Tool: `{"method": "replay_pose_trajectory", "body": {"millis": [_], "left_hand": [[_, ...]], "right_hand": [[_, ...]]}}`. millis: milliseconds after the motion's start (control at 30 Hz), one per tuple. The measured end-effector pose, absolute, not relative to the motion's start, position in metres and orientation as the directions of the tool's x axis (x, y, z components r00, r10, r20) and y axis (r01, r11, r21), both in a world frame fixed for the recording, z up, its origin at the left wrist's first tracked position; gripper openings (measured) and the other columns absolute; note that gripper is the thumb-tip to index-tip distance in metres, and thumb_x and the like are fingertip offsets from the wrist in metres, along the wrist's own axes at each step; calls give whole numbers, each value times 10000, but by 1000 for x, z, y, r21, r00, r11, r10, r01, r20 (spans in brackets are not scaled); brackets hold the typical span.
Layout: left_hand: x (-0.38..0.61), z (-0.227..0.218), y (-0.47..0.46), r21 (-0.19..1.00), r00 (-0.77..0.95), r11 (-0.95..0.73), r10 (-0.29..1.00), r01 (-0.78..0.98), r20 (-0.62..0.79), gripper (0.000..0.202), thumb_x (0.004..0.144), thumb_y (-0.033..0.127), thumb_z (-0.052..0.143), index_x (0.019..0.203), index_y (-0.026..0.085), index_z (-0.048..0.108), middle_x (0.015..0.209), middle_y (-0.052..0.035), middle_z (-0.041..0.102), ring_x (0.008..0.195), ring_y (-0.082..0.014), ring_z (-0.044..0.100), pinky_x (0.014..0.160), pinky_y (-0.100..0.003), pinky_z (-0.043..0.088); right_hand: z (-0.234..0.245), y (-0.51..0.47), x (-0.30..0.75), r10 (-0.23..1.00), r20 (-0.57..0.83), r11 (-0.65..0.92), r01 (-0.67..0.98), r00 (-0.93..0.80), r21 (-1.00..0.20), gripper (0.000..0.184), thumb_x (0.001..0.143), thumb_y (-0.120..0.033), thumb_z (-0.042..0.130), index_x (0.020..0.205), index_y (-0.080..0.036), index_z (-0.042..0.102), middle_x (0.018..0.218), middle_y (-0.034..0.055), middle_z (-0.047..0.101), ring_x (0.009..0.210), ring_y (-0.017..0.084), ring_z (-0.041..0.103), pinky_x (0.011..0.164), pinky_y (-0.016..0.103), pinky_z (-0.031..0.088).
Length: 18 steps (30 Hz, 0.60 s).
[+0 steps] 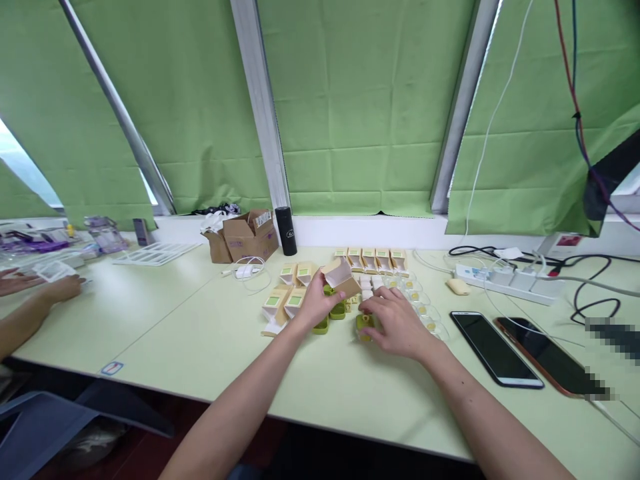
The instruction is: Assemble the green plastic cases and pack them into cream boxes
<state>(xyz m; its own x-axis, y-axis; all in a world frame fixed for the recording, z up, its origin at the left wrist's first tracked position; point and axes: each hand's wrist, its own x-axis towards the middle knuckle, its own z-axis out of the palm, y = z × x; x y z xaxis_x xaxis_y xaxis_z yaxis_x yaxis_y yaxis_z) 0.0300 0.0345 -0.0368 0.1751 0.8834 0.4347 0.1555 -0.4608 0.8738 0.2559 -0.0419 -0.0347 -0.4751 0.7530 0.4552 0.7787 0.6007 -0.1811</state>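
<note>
My left hand [319, 301] is closed around a small open cardboard box [344, 279], held tilted above the table with its pale inside showing. Lower and to the right, my right hand [395, 320] has its thumb and fingers around a small green container [365, 327] at table height; I cannot tell whether it is lifted. Partly behind my left hand are several green trays [338, 311]. Small white pieces [367, 283] lie just beyond my right hand, and several clear domed lids [423, 310] stand along its far side. Similar boxes with green labels [273, 301] sit left of my left hand.
A row of small boxes [369, 260] stands behind the work. Further back are a brown carton [250, 235] and a black bottle [285, 231]. Two phones [495, 348], a power strip [510, 281] and cables lie right. Another person's hands [63, 288] are at far left.
</note>
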Motion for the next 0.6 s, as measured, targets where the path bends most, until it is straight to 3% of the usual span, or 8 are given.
{"method": "replay_pose_trajectory", "body": {"millis": [100,300,433,600], "left_hand": [[21,-32,24,841,256,-501,857,204,448,596,709,303,866,1241,218,611,1241,-99,717,1160,-312,674,1037,-488,529],[2,-35,1,731,308,-527,849,434,429,663,661,213,879,1282,247,649,1253,-103,689,1203,-353,644,1063,-514,516],[-4,-40,-12,624,328,-497,867,603,374,680,678,267,889,1313,262,646,1262,-119,659,1207,-389,605,1028,-546,516],[-2,-45,-27,576,400,-512,859,637,320,669,694,269,880,1310,248,622,1200,-133,652,1144,-389,614,991,-528,521]], "right_hand": [[-36,-42,253,775,411,579,799,-479,-162,277,835,-333,813,1072,-240,704,982,71,771,1039,313,593,882,446,413],[-39,-39,255,793,380,563,811,-476,-158,184,807,-255,822,951,-234,710,942,65,767,1033,305,604,875,435,408],[-38,-38,259,801,384,544,826,-460,-145,188,795,-249,823,944,-230,711,925,67,764,1026,306,602,860,431,398],[-38,-38,259,806,382,529,840,-452,-122,194,786,-238,823,929,-230,691,935,60,764,1023,302,600,850,424,379]]}}
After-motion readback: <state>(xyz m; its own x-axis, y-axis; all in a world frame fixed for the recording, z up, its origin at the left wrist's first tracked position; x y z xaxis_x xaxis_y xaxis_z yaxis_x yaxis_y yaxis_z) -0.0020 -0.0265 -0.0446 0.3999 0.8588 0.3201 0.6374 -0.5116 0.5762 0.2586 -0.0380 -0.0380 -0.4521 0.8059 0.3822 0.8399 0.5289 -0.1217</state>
